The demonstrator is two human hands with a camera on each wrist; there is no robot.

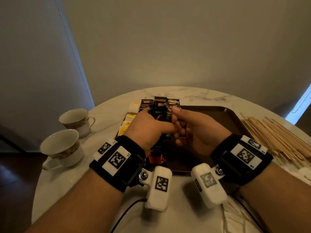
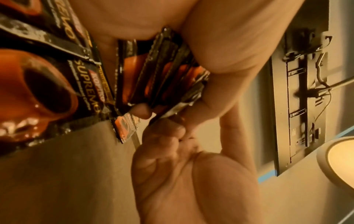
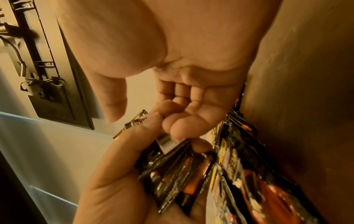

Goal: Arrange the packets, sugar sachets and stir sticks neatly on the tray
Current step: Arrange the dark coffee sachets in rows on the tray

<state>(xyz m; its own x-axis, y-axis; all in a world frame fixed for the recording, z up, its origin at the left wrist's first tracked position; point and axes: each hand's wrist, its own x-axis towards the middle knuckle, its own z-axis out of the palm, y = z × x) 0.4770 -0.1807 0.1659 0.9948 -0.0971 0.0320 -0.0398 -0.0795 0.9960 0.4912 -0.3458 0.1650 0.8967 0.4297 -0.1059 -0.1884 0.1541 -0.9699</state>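
Coffee packets (image 1: pixel 160 113) are bunched upright over the tray (image 1: pixel 218 118), the left hand (image 1: pixel 148 130) curled round them and the right hand (image 1: pixel 193 130) pinching their edge. Yellow sachets (image 1: pixel 128 122) already line the tray's left side; the stir sticks (image 1: pixel 276 137) still lie on the table.

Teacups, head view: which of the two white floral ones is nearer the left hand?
The nearer white floral teacup, closest to the camera, just left of the left hand; the farther teacup sits behind it.
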